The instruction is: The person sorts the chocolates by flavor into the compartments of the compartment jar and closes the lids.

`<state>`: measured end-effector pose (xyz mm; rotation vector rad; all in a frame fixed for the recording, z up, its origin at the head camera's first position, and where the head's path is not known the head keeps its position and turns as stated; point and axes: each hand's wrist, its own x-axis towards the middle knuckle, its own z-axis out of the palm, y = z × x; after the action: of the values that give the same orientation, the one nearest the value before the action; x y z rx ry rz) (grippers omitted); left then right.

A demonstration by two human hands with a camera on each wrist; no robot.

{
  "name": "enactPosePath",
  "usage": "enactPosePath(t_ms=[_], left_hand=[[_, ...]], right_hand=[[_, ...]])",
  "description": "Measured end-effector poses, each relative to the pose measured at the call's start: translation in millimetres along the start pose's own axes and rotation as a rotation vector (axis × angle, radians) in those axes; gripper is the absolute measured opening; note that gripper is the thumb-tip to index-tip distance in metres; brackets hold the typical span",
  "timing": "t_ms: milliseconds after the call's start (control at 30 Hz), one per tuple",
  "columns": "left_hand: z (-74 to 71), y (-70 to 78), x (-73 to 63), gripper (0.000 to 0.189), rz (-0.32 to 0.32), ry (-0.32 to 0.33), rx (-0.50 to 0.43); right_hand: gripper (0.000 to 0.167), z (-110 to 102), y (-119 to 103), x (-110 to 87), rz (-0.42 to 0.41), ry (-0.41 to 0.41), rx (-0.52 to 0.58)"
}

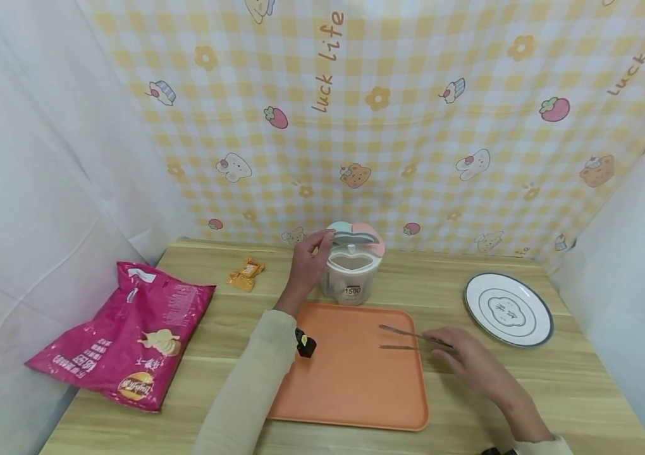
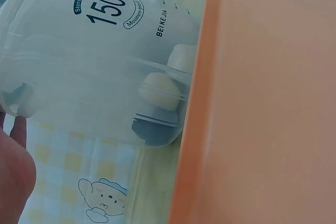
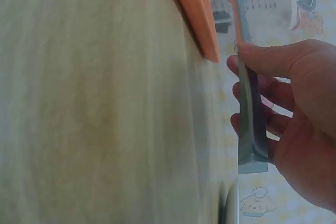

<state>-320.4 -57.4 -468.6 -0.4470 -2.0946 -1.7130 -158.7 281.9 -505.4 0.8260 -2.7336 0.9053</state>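
A clear canister [image 1: 341,288] marked 1500 stands just behind the orange tray [image 1: 351,379], its lid [image 1: 372,232] pastel coloured. One heart-shaped compartment is uncovered, its flap [image 1: 356,238] tilted up. My left hand [image 1: 308,262] pinches the flap's left edge; the fingertips are partly hidden. Through the canister's wall, a few pale rounded pieces [image 2: 159,91] show near the bottom. My right hand [image 1: 467,360] holds metal tongs [image 3: 253,124] between thumb and fingers. The tongs' two arms are spread apart and point left over the tray's right side, with nothing between their tips.
A magenta chip bag [image 1: 129,335] lies at the left. Small orange-wrapped sweets [image 1: 246,274] rest behind it, left of the canister. A white plate [image 1: 476,303] with a dark rim sits at the right. A checked cloth [image 1: 379,139] hangs along the table's back.
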Motion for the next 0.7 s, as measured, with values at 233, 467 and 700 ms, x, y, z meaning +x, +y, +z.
enactPosePath(t_ms=[233,467,700], left_hand=[[0.3,1.0,-0.4,0.031,-0.009,-0.004,-0.008],[0.4,0.9,-0.8,0.031,-0.021,-0.007,-0.008],[-0.4,1.7,-0.5,0.032,-0.014,0.0,-0.017]], right_hand=[[0.037,3.0,4.2,-3.7,0.043,-0.043,-0.013],[0.039,3.5,3.9,-5.4,0.118,-0.102,0.008],[0.039,2.5,3.1,-4.3,0.128,-0.124,0.017]])
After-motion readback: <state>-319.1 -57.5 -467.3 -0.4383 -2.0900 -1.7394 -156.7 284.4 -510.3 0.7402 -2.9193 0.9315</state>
